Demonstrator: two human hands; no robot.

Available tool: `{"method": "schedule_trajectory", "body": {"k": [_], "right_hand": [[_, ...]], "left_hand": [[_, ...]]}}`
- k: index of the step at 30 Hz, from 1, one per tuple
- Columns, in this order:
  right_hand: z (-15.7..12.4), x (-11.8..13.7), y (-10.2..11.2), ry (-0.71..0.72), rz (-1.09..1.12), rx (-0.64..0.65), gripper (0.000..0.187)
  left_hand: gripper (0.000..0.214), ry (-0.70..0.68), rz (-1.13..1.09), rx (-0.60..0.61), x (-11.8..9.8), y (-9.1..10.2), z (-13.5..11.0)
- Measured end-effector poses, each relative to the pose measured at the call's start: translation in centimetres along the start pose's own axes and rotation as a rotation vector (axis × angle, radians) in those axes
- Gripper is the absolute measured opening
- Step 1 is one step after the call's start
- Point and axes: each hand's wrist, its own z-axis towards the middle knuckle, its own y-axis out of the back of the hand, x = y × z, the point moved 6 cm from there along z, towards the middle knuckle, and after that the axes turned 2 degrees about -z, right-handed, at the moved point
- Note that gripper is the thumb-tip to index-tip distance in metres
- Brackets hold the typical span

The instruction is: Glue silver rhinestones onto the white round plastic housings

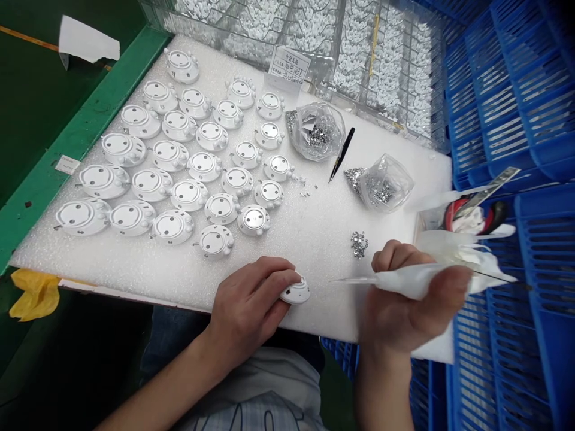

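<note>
My left hand (249, 299) is closed on a small white plastic part (297, 293) near the front edge of the foam board (323, 239). Only the right side of that part shows past my fingers. In my right hand (398, 314) is a white squeeze bottle (406, 281) with a long thin nozzle. The nozzle points left toward the part, with a gap between them. A small pile of shiny rhinestones (359, 244) lies just beyond my right hand. Several rows of similar white parts (188, 194), each with dark dots on top, cover the board's left half.
Two plastic bags of shiny pieces (318, 133) (385, 184) lie on the board, near black tweezers (343, 152). Clear trays of white parts (256, 30) stand behind a handwritten label (290, 64). Blue crates (498, 90) and red-handled scissors (485, 215) are on the right.
</note>
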Motion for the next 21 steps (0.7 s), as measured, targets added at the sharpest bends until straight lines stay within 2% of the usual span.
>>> {"method": "schedule_trajectory", "body": {"k": [3,6,11,16,21], "right_hand": [[0.4,-0.4,-0.1,-0.082,0.081,0.032,0.061],[0.3,-1.0,0.1,-0.172,0.152,0.011,0.054],[-0.3,-1.6,0.3,-0.207,0.027,0.013,0.042],[-0.8,-2.6,-0.5,-0.222,-0.216,0.189,0.03],[-0.3,-2.3,-3.1,-0.092,-0.431,0.393,0.02]], "left_hand": [[0.016,-0.011,0.0,-0.009,-0.1,0.1,-0.1],[0.016,-0.017,-0.004,-0.01,0.0,0.1,-0.2],[0.015,-0.026,-0.004,-0.002,0.1,0.0,-0.3],[0.013,-0.05,-0.01,-0.017,0.1,0.0,-0.3],[0.016,-0.077,-0.022,-0.043,0.1,0.4,-0.2]]}}
